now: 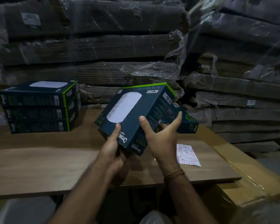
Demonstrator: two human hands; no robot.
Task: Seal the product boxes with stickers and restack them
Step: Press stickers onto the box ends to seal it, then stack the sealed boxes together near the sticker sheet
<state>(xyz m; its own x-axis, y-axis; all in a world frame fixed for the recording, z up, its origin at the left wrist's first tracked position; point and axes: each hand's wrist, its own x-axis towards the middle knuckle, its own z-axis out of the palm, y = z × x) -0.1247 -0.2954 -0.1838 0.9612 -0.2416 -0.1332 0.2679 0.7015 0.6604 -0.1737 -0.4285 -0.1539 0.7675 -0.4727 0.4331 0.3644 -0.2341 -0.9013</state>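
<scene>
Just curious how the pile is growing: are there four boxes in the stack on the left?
No, the stack of boxes on the table holds three.

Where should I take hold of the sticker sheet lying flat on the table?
Pinch the sticker sheet at its near right corner, coming in low from the right. It lies flat on the table, and that corner is clear of the right hand and the box.
</scene>
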